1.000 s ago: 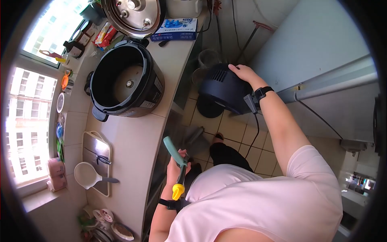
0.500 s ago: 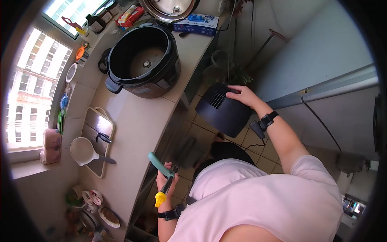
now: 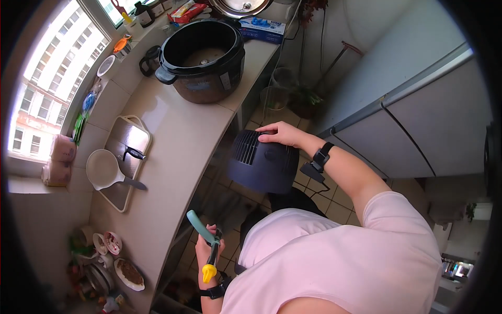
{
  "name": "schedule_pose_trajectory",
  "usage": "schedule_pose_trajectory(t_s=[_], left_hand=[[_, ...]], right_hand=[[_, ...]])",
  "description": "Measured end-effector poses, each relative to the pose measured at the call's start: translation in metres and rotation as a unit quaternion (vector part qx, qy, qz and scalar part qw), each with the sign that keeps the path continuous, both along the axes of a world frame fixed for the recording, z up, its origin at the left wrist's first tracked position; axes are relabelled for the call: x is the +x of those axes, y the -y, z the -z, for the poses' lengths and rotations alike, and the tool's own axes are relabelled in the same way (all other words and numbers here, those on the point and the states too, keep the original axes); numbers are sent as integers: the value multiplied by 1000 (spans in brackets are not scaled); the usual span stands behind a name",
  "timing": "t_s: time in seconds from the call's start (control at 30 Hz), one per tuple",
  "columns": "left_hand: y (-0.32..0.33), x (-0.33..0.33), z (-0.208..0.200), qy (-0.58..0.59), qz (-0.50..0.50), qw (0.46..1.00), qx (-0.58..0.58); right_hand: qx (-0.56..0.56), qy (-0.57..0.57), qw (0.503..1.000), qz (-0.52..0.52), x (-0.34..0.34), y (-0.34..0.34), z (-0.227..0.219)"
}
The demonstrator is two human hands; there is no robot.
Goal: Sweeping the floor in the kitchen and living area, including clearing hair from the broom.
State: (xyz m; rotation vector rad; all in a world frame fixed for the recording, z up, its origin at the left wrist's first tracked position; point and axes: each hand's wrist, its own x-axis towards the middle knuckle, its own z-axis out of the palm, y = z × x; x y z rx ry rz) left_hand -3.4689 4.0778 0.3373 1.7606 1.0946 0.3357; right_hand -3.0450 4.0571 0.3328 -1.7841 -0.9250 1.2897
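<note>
My right hand (image 3: pixel 282 135) is closed over the top edge of a dark, rounded plastic housing with vent slots (image 3: pixel 269 170), holding it in the air beside the counter. A black strap with a small box circles that wrist. Lower and further left, my left hand (image 3: pixel 208 248) is wrapped round a hand tool with a curved teal handle (image 3: pixel 198 226) and a yellow tip (image 3: pixel 209 272). The tool's exact kind cannot be made out. Both things are off the counter, apart from each other. The fingers of my left hand are partly hidden behind the tool.
A lidless black pressure cooker (image 3: pixel 201 78) stands on the counter (image 3: pixel 172 136). Nearer lie a tray (image 3: pixel 140 128), a black-handled knife (image 3: pixel 135 153) and a white pan (image 3: pixel 102 167). Several dishes (image 3: pixel 129 273) sit at the lower left. A pale fridge-like cabinet (image 3: pixel 418 125) stands at right.
My right hand has moved the dark housing left and slightly down, closer to the counter edge. My left hand with the teal-handled tool has shifted slightly down and left. The whole view has tilted.
</note>
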Motion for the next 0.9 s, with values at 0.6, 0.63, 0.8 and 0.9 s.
schedule_pose_trajectory(t_s=[0.6,0.63,0.8,0.9], left_hand=[[71,68,-25,7,150,985,-89],[79,79,-27,-2,173,982,-79],[110,150,-51,-43,270,958,-84],[127,204,-69,-65,303,940,-142]], right_hand=[[117,308,925,189,-15,81,57],[90,307,929,187,-9,110,66],[-107,191,949,229,33,286,115],[-189,201,937,216,47,407,121]])
